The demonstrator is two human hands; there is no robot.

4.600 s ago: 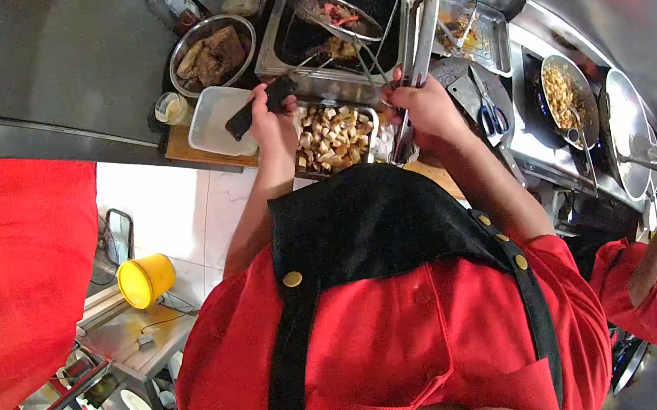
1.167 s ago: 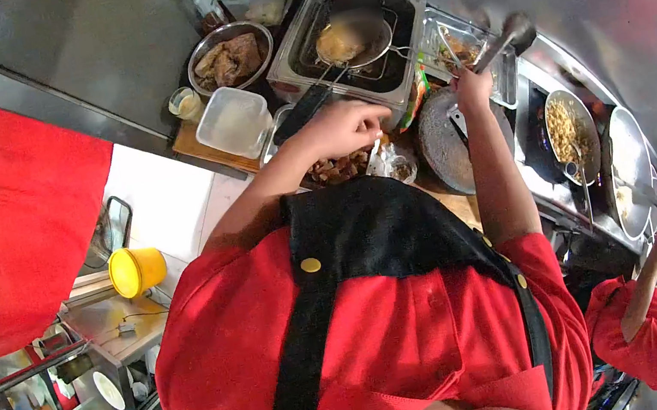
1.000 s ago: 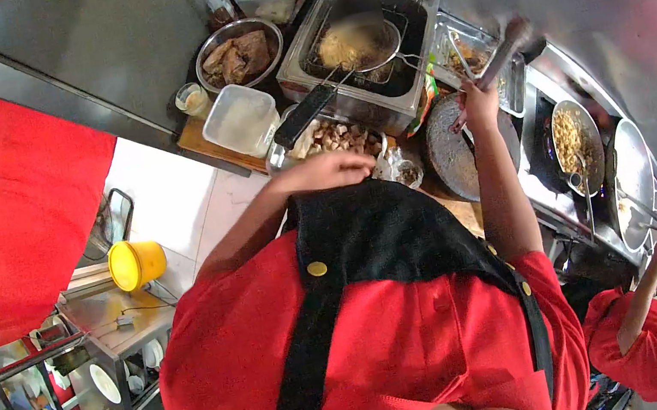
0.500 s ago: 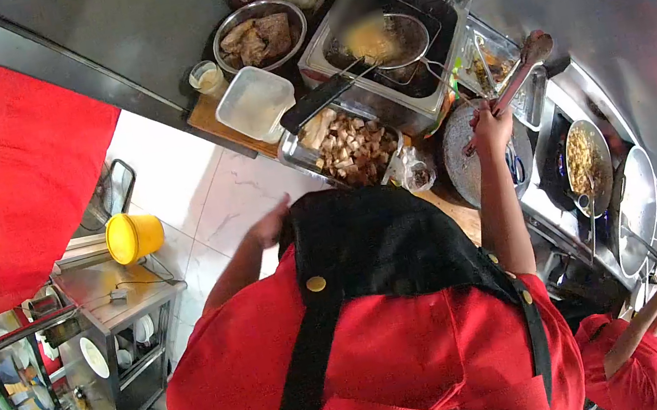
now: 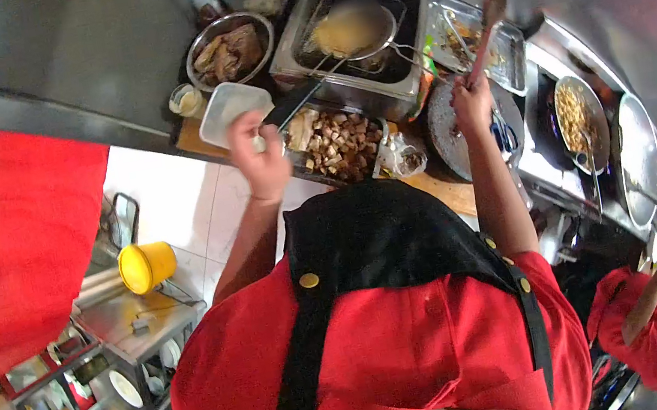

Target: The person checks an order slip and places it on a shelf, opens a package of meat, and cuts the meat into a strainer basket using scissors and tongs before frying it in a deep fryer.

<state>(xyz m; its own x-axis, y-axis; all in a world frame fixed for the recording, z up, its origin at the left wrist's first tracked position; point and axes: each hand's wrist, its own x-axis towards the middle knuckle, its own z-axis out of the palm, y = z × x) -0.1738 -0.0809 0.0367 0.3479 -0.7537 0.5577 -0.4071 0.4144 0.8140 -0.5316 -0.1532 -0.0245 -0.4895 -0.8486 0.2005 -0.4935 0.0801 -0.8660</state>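
Observation:
My left hand (image 5: 262, 162) is raised by the end of the black strainer handle (image 5: 293, 105), fingers bent and apart, slightly blurred. I cannot tell whether they touch the handle. The wire strainer (image 5: 393, 27) rests over the deep fryer (image 5: 421, 83) with yellowish food (image 5: 335, 37) in it, partly blurred. My right hand (image 5: 472, 104) is closed around a long reddish-brown utensil (image 5: 483, 49), its broad end pointing up and away. Below that hand lies a round grey board (image 5: 445, 133) with blue-handled scissors (image 5: 502, 132).
Near the fryer are a tray of diced meat (image 5: 344, 150), a clear plastic container (image 5: 219, 112), a bowl of meat pieces (image 5: 265, 31) and a metal tray (image 5: 516, 69). At right, a co-worker (image 5: 647, 317) stands by a pan of food (image 5: 574, 116) and a wok (image 5: 640, 153).
My left hand has come up from beside my apron to the strainer handle's end. My right hand keeps its hold on the utensil. The view has shifted, and the co-worker's arm has moved.

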